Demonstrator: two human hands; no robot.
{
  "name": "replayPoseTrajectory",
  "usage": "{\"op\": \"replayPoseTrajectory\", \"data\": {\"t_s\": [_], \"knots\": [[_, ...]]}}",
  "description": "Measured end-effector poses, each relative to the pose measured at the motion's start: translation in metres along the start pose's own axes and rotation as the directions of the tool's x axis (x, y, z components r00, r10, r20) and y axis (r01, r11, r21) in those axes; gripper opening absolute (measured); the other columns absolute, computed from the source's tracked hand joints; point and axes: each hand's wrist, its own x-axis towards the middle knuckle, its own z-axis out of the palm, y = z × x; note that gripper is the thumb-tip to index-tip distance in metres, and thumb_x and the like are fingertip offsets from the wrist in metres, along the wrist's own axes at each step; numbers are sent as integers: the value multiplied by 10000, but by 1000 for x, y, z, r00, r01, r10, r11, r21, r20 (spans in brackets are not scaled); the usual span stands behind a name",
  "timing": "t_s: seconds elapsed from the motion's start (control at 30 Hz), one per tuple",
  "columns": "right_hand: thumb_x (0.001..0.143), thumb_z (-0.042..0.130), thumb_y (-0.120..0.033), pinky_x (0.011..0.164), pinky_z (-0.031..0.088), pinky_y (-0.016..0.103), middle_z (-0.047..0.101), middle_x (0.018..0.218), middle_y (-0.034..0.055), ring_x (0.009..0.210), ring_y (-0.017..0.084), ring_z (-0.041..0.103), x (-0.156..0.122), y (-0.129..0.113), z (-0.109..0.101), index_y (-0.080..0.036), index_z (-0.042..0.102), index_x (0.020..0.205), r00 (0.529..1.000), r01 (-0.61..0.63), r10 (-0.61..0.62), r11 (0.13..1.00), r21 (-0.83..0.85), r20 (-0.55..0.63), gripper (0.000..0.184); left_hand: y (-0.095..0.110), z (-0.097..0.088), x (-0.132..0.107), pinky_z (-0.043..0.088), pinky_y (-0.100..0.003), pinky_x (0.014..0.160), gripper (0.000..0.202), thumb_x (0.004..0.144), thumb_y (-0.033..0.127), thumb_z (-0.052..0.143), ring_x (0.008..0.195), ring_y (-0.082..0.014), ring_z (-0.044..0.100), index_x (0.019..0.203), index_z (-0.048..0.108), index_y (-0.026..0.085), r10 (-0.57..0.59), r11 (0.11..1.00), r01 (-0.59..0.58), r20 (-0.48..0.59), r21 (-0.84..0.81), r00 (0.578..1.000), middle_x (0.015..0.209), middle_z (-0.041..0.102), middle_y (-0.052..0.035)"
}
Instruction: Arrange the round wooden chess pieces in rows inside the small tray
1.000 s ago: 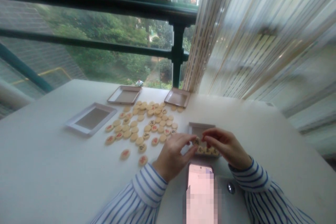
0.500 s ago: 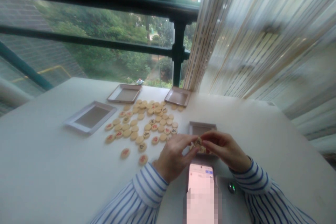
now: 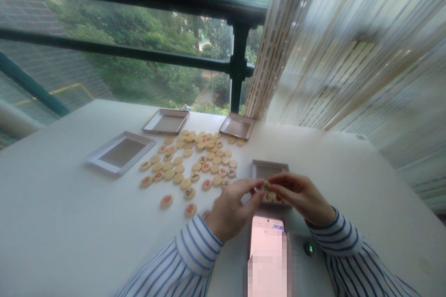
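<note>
My left hand [image 3: 230,208] and my right hand [image 3: 302,196] meet over a small grey box [image 3: 270,168] on the white table. Together their fingertips pinch one round wooden chess piece [image 3: 266,187] with a dark mark, held just above the box. More pieces lie in the near part of the box, mostly hidden by my fingers. Left of the box, several loose wooden pieces [image 3: 195,162] with red or black marks are spread over the table [image 3: 69,222]. Both my sleeves are blue-and-white striped.
A phone [image 3: 267,250] stands upright near my chest, its screen blurred out. Three shallow trays lie beyond the pieces: one at the left [image 3: 121,152], one at the back [image 3: 166,121], one by the curtain [image 3: 237,126]. A window and a striped curtain stand behind.
The view has tilted slightly. My hands stay joined over the box, and the pinched piece has lifted a little above it.
</note>
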Motion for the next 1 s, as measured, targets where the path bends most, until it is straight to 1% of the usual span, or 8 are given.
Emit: {"op": "replayPoseTrajectory", "data": {"t_s": [0.1, 0.27, 0.4, 0.5, 0.67, 0.73, 0.83, 1.0], "knots": [[746, 623, -357, 554, 481, 237, 662, 761, 40, 614, 111, 567, 0, 0, 0, -168, 663, 895, 1000, 4, -4, 1000, -14, -9, 245, -1, -1, 1, 477, -278, 797, 241, 844, 263, 491, 870, -145, 600, 1037, 617, 190, -72, 996, 72, -8, -51, 997, 964, 668, -42], [752, 610, -380, 566, 497, 240, 674, 768, 50, 619, 114, 575, 0, 1, 2, -159, 678, 920, 999, 23, -25, 998, -51, -23, 286, -2, -2, 3, 475, -263, 729, 255, 836, 311, 499, 804, -149, 598, 1003, 642, 183, -177, 981, 175, -26, -86, 984, 909, 677, -40], [757, 601, -378, 584, 496, 249, 680, 778, 54, 653, 130, 588, -2, 2, 3, -165, 688, 898, 999, 40, -42, 995, -89, -16, 270, 1, -2, 2, 468, -261, 719, 253, 824, 324, 515, 781, -148, 595, 978, 654, 180, -192, 974, 192, 16, -117, 981, 873, 678, -40], [757, 601, -369, 594, 491, 248, 677, 772, 54, 666, 133, 592, -2, 2, 4, -159, 686, 879, 999, 31, -32, 996, -84, -9, 257, 3, -1, 1, 463, -261, 711, 252, 820, 333, 518, 767, -148, 591, 964, 656, 180, -213, 968, 214, 22, -129, 977, 861, 676, -38], [759, 609, -358, 562, 465, 217, 657, 720, 35, 631, 111, 573, -2, 1, 3, -154, 668, 863, 999, 9, -5, 997, -77, 47, 236, 3, 0, 1, 458, -256, 681, 247, 812, 354, 524, 734, -145, 584, 891, 660, 163, -257, 946, 262, 46, -194, 965, 794, 664, -40], [755, 614, -361, 550, 457, 211, 649, 705, 31, 620, 107, 565, -2, 0, 4, -150, 661, 847, 999, 3, 1, 996, -87, 50, 235, 3, -1, 2, 459, -252, 670, 251, 798, 355, 546, 725, -144, 584, 869, 656, 142, -286, 923, 293, 63, -251, 956, 779, 661, -50], [760, 607, -359, 555, 459, 217, 644, 694, 29, 619, 111, 565, -2, -1, 4, -148, 654, 830, 1000, 11, -8, 995, -103, 30, 228, 4, -1, 3, 463, -238, 628, 260, 761, 353, 593, 677, -134, 580, 849, 650, 116, -343, 866, 352, 92, -354, 935, 747, 656, -56], [782, 582, -340, 548, 447, 213, 624, 676, 17, 605, 103, 547, -1, -1, 5, -152, 650, 818, 999, 43, -41, 990, -131, 22, 204, 5, -2, 6, 472, -228, 591, 298, 734, 347, 624, 621, -118, 576, 906, 651, 105, -413, 764, 427, 141, -484, 900, 711, 659, -51]]}}
